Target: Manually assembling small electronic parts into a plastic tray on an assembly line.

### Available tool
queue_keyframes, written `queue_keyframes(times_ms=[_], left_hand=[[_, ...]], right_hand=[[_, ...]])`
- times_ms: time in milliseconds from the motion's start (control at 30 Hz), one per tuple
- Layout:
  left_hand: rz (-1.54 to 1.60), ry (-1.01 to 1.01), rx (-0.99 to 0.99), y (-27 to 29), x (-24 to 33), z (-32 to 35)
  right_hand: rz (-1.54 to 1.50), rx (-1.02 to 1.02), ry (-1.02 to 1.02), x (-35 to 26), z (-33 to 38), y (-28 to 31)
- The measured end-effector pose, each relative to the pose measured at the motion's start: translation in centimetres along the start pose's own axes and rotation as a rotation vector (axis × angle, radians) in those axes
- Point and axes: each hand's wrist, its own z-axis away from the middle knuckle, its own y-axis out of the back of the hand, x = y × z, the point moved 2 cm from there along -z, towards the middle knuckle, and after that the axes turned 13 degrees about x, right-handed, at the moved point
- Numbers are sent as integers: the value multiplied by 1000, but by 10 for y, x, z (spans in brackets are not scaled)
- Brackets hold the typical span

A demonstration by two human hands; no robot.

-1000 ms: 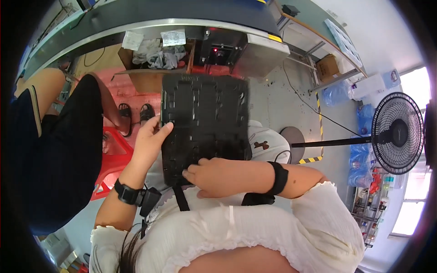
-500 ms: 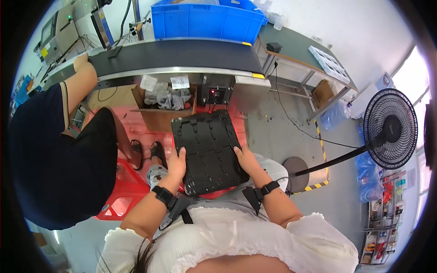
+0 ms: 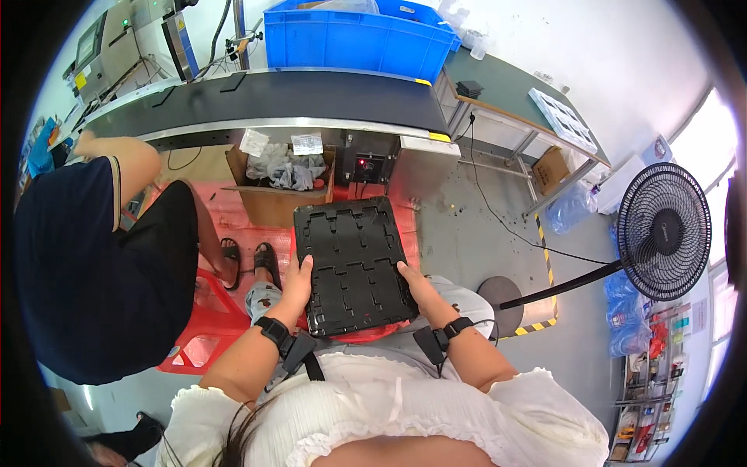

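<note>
Black tray (image 3: 354,265) held flat over my lap, below the conveyor (image 3: 257,97).
I judge this the carrying step: left hand (image 3: 296,284) and right hand (image 3: 416,288) clasp its side edges, fingers curled on the rims; next move calls for keeping it level.

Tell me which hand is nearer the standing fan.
Right. The right hand holds the black tray's edge on the fan's side; the left hand holds the far edge.
</note>
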Motion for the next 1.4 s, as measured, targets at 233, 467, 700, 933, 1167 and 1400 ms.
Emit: queue_keyframes(times_ms=[233, 467, 700, 933, 1167, 1400], left_hand=[[127, 190, -165, 11, 4, -1], [46, 251, -171, 13, 22, 14], [139, 450, -186, 16, 34, 26], [-175, 268, -92, 24, 17, 25], [-183, 195, -115, 29, 33, 13], [-403, -367, -376, 61, 146, -44]], right_hand=[[-143, 186, -47, 33, 54, -20], [-129, 247, -113, 22, 71, -24], [-14, 127, -85, 43, 46, -4], [1418, -440, 73, -160, 22, -11], [964, -169, 1155, -351, -73, -128], [1562, 6, 820, -386, -213, -161]])
